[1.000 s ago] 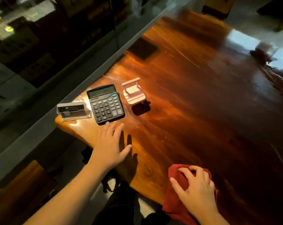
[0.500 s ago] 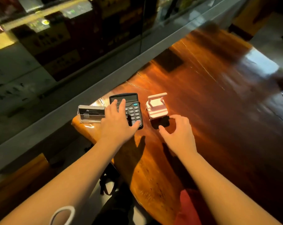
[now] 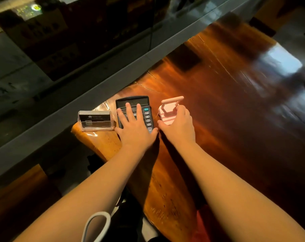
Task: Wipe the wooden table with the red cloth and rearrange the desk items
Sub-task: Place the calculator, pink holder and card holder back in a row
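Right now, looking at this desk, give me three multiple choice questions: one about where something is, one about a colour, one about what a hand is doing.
1. Where does the clear card holder stand relative to the calculator?
A. To its left
B. On top of it
C. To its right

2. What colour is the small stand?
A. Green
B. Pink
C. Blue

3. What is the left hand doing?
A. Holding a cup
B. Hanging off the table
C. Lying flat on the calculator

Answers: 1 A, the holder sits at the table's left end beside the calculator. 2 B, it shows pale pink under the right hand. 3 C, the spread fingers cover its keys.
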`<action>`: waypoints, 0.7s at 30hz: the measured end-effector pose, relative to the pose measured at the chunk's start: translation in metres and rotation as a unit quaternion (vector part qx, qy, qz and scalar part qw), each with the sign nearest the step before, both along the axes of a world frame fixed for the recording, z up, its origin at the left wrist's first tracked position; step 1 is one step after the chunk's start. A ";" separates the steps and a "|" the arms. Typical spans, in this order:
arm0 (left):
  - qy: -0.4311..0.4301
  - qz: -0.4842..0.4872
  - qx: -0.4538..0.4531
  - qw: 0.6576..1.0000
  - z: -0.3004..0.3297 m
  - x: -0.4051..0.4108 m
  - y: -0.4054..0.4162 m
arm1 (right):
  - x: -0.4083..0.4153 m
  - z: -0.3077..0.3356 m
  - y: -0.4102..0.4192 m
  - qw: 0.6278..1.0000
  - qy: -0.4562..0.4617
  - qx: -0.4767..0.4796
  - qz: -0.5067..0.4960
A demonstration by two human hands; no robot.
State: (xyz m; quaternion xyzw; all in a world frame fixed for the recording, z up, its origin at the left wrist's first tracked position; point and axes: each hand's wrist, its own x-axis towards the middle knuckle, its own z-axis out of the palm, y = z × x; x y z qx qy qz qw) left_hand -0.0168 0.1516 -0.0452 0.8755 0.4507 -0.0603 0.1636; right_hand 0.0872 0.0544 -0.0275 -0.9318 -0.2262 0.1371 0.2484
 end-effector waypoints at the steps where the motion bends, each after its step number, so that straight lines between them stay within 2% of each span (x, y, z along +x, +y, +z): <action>1: 0.000 0.003 0.006 1.000 -0.002 0.001 -0.001 | -0.001 -0.002 0.001 1.000 -0.001 0.007 -0.005; 11: -0.012 0.001 0.027 1.000 -0.017 0.004 -0.006 | -0.005 0.004 -0.031 0.998 0.018 0.034 -0.055; 18: -0.058 -0.014 0.033 0.998 -0.004 0.017 -0.029 | 0.010 0.017 -0.123 0.990 0.008 0.010 -0.142; 21: -0.074 -0.062 0.039 0.995 0.005 0.033 -0.063 | 0.015 0.021 -0.170 0.979 0.006 0.011 -0.203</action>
